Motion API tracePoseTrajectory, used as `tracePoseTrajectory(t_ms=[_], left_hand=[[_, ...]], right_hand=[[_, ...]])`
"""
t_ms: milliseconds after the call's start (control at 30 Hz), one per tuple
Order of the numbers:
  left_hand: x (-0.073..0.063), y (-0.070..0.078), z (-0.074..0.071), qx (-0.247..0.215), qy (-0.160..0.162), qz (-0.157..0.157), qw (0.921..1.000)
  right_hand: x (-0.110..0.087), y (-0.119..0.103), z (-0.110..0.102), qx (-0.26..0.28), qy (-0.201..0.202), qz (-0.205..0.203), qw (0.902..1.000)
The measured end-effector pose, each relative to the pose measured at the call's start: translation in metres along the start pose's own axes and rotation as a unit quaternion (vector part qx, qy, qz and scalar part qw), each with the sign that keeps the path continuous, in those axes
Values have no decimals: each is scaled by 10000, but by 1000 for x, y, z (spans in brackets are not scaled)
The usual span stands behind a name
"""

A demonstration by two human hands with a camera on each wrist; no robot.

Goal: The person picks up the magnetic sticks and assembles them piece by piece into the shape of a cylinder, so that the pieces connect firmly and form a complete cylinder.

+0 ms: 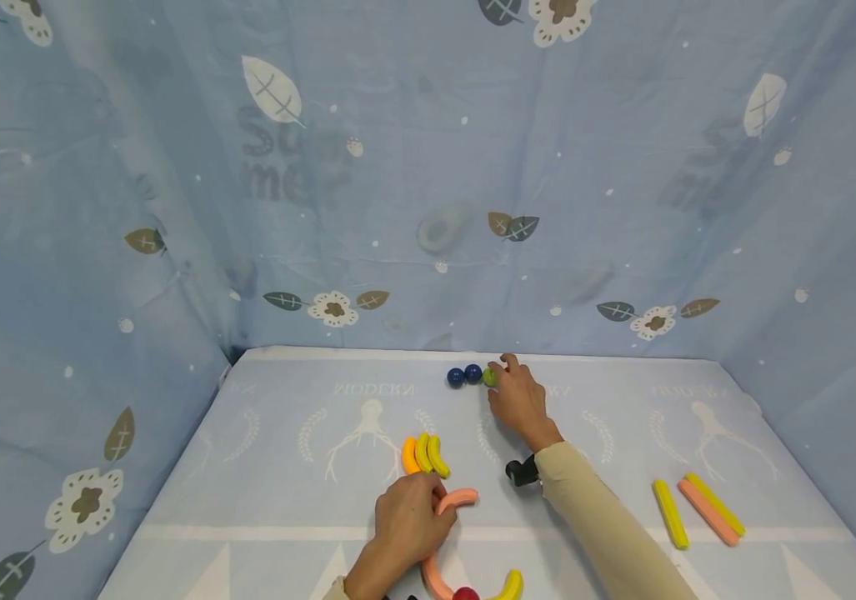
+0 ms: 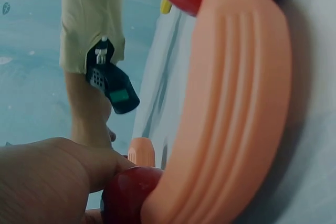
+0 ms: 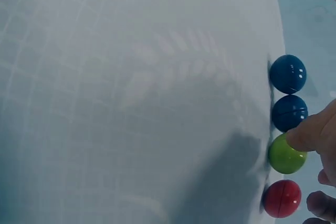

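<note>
Left hand (image 1: 411,512): I'm seeing its fingers pinching a red ball (image 2: 126,195), which the left wrist view is showing and the head view is hiding
Pink curved stick (image 2: 236,103): it is running from that ball to a second red ball (image 1: 465,594)
Right hand (image 1: 519,400): its grip is looking wide, one fingertip touching a green ball (image 3: 287,156)
Third red ball (image 3: 282,199): the right wrist view is showing it whole, just beside the green one, while fingers are mostly covering it from the head
Blue balls (image 3: 288,74): two are continuing the row, near the table's (image 1: 285,483) far edge, by the curtain (image 1: 397,167)
Straight sticks (image 1: 670,514): three are lying on the right, only the head view catching them
Open room: it is stretching broadly between the left hand and the table's left edge
</note>
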State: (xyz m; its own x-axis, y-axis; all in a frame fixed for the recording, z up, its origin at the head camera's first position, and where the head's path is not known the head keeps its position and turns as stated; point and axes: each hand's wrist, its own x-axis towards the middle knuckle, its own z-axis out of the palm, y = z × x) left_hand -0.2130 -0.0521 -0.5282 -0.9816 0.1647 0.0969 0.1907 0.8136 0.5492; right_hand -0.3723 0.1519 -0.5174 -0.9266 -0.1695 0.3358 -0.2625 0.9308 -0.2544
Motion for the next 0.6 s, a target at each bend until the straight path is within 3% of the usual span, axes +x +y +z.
tracePoseTrajectory(t_ms=[200, 467, 600], left_hand=[[-1, 1, -3, -112, -81, -31, 9999], [-1, 1, -3, -177, -124, -32, 9998], [-2, 1, -3, -196, -151, -61, 9997]], right_hand=[[3, -4, 7, -94, -323, 270, 9991], [3, -7, 4, -102, -151, 549, 9983], [2, -7, 4, -180, -283, 613, 9976]])
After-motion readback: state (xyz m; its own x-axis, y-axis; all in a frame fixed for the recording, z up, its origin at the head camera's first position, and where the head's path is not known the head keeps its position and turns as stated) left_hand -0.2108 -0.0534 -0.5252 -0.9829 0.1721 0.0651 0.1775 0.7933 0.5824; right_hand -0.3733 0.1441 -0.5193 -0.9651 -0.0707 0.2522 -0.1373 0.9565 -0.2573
